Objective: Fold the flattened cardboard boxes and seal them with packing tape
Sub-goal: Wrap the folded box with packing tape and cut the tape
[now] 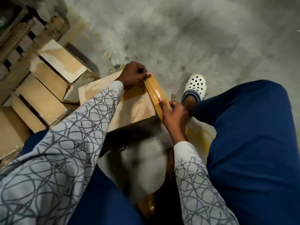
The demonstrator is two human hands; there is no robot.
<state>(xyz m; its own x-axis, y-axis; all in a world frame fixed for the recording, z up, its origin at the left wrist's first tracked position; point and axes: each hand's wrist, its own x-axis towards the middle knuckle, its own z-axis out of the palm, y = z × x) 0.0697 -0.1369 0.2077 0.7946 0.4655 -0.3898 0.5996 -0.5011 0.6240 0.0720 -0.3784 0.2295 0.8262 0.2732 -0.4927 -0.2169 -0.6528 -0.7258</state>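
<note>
Glossy brown packing tape (155,91) ran as one taut strip just above the right-hand edge of the tan cardboard box (136,111), which stood on the floor between our knees. The strip's long axis went from the box's far corner to its near right corner, roughly along that edge, so the coming move, as we judged it, was to lower and press the strip onto the cardboard. Our left hand (134,75) pinched the far end between thumb and curled fingers over the box's far corner. Our right hand (174,116) gripped the near end at the box's near right corner, with the thumb laid on top of the strip. The right hand sat nearer to us, the left nearer the far edge. We could not tell whether the roll was inside the right hand. A small grey object (173,96) stuck up just beyond it, too blurred to name.

The tape looked smooth and shiny, with a slight crease near its middle. A darker band, seemingly tape, crossed the box's top.

Left of the box lay a stack of folded tan cartons (53,82). Right of the box were a white perforated clog (195,86) and our blue trousers (243,127), with mottled grey concrete floor (178,38) beyond.
</note>
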